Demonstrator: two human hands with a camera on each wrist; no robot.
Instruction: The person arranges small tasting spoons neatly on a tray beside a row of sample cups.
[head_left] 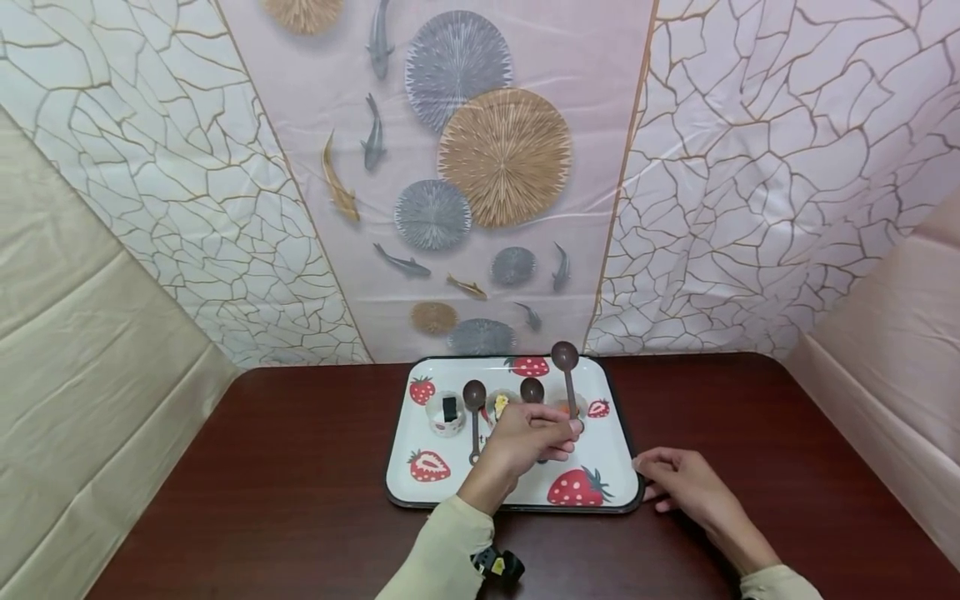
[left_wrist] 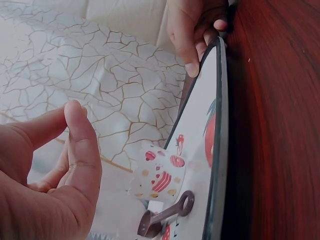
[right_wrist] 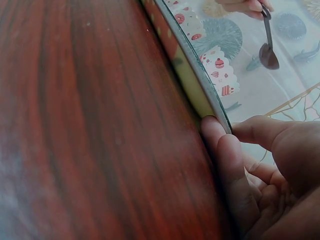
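Note:
My left hand (head_left: 525, 437) pinches a dark brown spoon (head_left: 565, 357) by its handle end, bowl upward, over the right part of a white strawberry-print tray (head_left: 517, 487). In the right wrist view this spoon (right_wrist: 268, 56) hangs in the air, clear of the tray. The near right corner of the tray is gripped by my right hand (head_left: 690, 487), thumb on top and fingertips at the rim's outer side. Two similar brown spoons lie on the tray, one left (head_left: 474, 396) and one in the middle (head_left: 532, 390), the latter partly hidden by my left hand.
A patterned paper cup (head_left: 446, 421) with a black-and-white piece stands at the tray's left. A middle cup holds a yellow piece (head_left: 502, 405); a right cup with something orange is partly covered. The dark red wooden table (head_left: 300, 475) surrounds the tray, a patterned cloth (head_left: 495, 275) behind.

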